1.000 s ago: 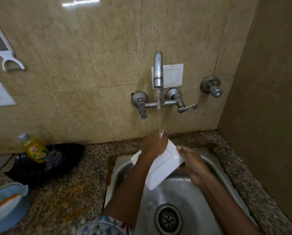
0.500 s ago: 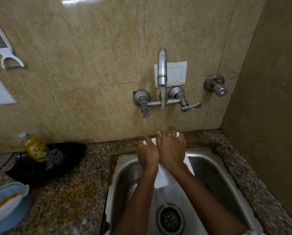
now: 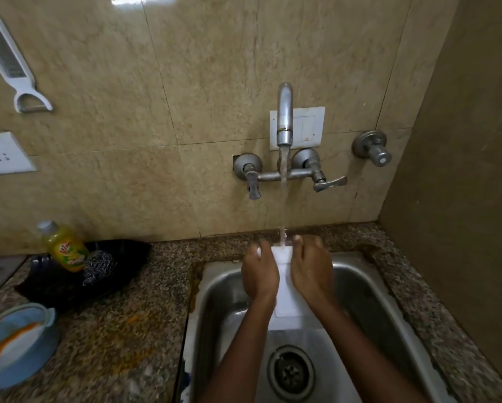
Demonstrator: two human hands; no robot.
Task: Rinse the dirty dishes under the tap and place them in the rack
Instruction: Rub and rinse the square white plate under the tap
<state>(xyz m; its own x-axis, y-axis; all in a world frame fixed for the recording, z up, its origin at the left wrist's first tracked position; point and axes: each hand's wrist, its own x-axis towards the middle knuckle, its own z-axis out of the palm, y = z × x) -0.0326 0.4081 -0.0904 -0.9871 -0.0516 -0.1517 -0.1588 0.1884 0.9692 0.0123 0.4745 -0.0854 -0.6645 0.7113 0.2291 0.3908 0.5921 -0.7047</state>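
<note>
Two hands over a steel sink (image 3: 369, 289), left hand (image 3: 260, 276) and right hand (image 3: 311, 270) gripping a white rectangular dish (image 3: 284, 289) by its sides, water from the wall tap (image 3: 284, 114) striking its top edge, dish-soap bottle (image 3: 65, 245) on the granite counter (image 3: 121, 324)

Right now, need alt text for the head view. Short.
Two hands, left hand and right hand, hold a white rectangular dish by its sides under the running tap, over a steel sink. On the granite counter to the left sit a yellow dish-soap bottle and a steel scrubber.
</note>
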